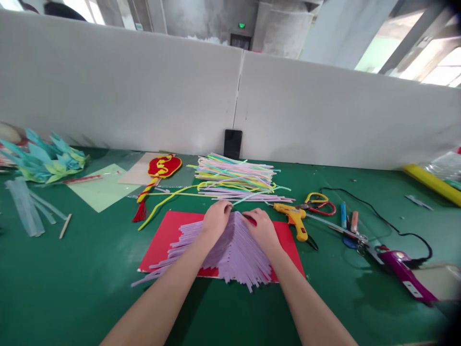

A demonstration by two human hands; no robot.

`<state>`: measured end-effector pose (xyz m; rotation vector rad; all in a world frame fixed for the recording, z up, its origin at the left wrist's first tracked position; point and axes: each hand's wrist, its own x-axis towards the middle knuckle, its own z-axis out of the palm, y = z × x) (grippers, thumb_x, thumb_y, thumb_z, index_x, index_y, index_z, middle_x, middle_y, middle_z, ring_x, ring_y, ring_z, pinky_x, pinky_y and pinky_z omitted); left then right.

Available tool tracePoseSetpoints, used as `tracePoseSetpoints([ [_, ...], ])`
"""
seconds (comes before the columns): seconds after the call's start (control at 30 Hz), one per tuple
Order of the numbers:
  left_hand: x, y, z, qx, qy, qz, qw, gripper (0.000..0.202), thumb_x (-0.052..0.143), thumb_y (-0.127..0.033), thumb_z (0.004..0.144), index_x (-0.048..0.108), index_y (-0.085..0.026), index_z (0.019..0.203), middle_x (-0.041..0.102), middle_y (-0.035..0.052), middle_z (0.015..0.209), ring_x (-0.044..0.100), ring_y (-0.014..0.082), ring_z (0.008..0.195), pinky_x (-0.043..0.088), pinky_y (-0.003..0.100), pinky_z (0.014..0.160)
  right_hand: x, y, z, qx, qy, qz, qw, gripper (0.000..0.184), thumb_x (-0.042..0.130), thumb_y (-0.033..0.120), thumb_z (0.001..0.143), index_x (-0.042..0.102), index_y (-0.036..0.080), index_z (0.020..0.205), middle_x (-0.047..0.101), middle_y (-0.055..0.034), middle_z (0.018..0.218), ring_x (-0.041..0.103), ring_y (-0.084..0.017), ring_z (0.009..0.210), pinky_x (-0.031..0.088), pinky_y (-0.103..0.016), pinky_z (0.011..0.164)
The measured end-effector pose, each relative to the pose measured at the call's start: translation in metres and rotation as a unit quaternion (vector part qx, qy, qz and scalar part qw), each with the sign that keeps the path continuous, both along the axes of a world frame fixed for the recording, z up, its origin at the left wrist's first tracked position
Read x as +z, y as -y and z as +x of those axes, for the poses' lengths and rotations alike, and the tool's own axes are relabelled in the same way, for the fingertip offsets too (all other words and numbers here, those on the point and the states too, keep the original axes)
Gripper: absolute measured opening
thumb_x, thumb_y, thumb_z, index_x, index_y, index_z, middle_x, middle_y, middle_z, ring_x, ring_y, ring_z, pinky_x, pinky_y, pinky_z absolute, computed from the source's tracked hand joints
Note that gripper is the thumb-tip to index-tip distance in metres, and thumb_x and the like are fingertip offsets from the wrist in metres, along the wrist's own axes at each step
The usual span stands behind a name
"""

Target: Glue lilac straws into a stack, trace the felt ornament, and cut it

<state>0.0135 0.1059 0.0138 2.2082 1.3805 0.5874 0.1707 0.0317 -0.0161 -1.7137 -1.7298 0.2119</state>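
Both my hands rest on a fan of bent lilac pipe cleaners [234,254] laid on a red sheet [162,238] on the green table. My left hand [216,217] presses its curled fingers on the fan's peak from the left. My right hand [262,228] lies on the right slope, fingers bent down onto the lilac strands near the peak. Just beyond the hands lies a pile of pastel pipe cleaners [234,180].
A yellow glue gun [293,218], scissors [320,204], markers [348,218] and a purple tool [403,271] with a black cord lie right of the sheet. A red and yellow tasselled ornament [160,168], glue sticks [27,209] and teal paper shapes [43,156] lie left. A white partition [144,91] backs the table.
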Motion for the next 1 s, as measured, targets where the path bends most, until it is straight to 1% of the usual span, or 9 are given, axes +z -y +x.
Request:
tracePoseSetpoints([
  [0.1,-0.011,0.000,0.003,-0.010,-0.001,-0.007,1.000,0.017,0.053,-0.027,0.093,0.063,-0.015,0.099,0.067,0.0057,0.101,0.063,0.0172,0.093,0.051,0.038,0.085,0.000,0.001,-0.002,0.001,0.002,0.006,1.000,0.019,0.057,0.033,0.087,0.072,0.022,0.093,0.065,-0.0079,0.090,0.058,-0.024,0.088,0.046,-0.039,0.084],
  [0.2,-0.014,0.001,0.003,-0.016,-0.011,-0.009,1.000,0.021,0.055,-0.033,0.093,0.063,-0.014,0.098,0.065,0.0052,0.100,0.062,0.0170,0.091,0.051,0.039,0.084,0.002,0.002,-0.004,0.005,-0.005,0.010,1.000,0.016,0.057,0.029,0.086,0.071,0.022,0.090,0.065,-0.0075,0.090,0.059,-0.024,0.089,0.045,-0.039,0.085],
  [0.33,-0.012,0.002,0.003,-0.027,-0.018,-0.005,0.999,0.019,0.054,-0.030,0.093,0.063,-0.014,0.089,0.065,0.0044,0.094,0.061,0.0174,0.092,0.049,0.038,0.085,0.005,0.003,-0.006,0.014,-0.022,0.014,1.000,0.014,0.056,0.025,0.087,0.069,0.021,0.089,0.067,-0.0071,0.090,0.060,-0.023,0.088,0.046,-0.038,0.084],
  [0.53,-0.008,0.002,0.003,-0.024,-0.005,-0.009,1.000,0.017,0.055,-0.024,0.090,0.064,-0.017,0.078,0.065,0.0051,0.087,0.060,0.0177,0.089,0.045,0.029,0.079,0.006,0.006,-0.002,0.016,-0.045,0.020,0.999,0.016,0.051,0.024,0.088,0.067,0.022,0.086,0.069,-0.0055,0.087,0.062,-0.022,0.084,0.049,-0.036,0.079],
  [0.63,-0.006,0.003,0.003,-0.022,-0.006,-0.016,1.000,0.018,0.054,-0.024,0.091,0.064,-0.016,0.078,0.065,0.0052,0.087,0.061,0.0171,0.087,0.046,0.030,0.079,0.005,0.006,-0.003,0.010,-0.052,0.028,0.998,0.016,0.051,0.025,0.087,0.066,0.022,0.084,0.070,-0.0054,0.085,0.063,-0.022,0.083,0.049,-0.035,0.077],
  [0.73,-0.006,0.003,0.004,-0.030,-0.010,-0.029,0.999,0.018,0.054,-0.028,0.092,0.063,-0.014,0.085,0.065,0.0036,0.089,0.062,0.0158,0.085,0.049,0.034,0.080,0.006,0.005,-0.005,0.004,-0.059,0.041,0.997,0.017,0.050,0.026,0.087,0.065,0.022,0.081,0.069,-0.0050,0.083,0.064,-0.021,0.081,0.050,-0.033,0.076],
  [0.83,-0.009,0.002,0.005,-0.024,-0.020,-0.042,0.999,0.021,0.055,-0.033,0.092,0.063,-0.013,0.092,0.065,0.0038,0.093,0.062,0.0162,0.087,0.051,0.038,0.081,0.014,0.006,0.002,-0.043,-0.060,0.065,0.995,0.019,0.049,0.031,0.088,0.065,0.021,0.083,0.069,-0.0067,0.087,0.063,-0.021,0.085,0.049,-0.034,0.080],
  [0.9,-0.011,0.002,0.007,-0.009,-0.027,-0.047,0.999,0.022,0.055,-0.034,0.093,0.062,-0.014,0.098,0.065,0.0051,0.098,0.062,0.0171,0.090,0.052,0.039,0.082,0.022,0.007,0.016,-0.111,-0.057,0.079,0.989,0.023,0.048,0.036,0.089,0.064,0.020,0.087,0.068,-0.0086,0.090,0.061,-0.022,0.086,0.048,-0.036,0.082],
  [1.0,-0.011,0.001,0.008,0.004,-0.032,-0.056,0.998,0.024,0.054,-0.035,0.093,0.061,-0.014,0.104,0.064,0.0064,0.104,0.062,0.0178,0.093,0.052,0.039,0.083,0.035,0.014,0.046,-0.228,-0.053,0.073,0.970,0.033,0.041,0.042,0.090,0.061,0.016,0.093,0.066,-0.0109,0.091,0.061,-0.021,0.080,0.048,-0.034,0.077],
])
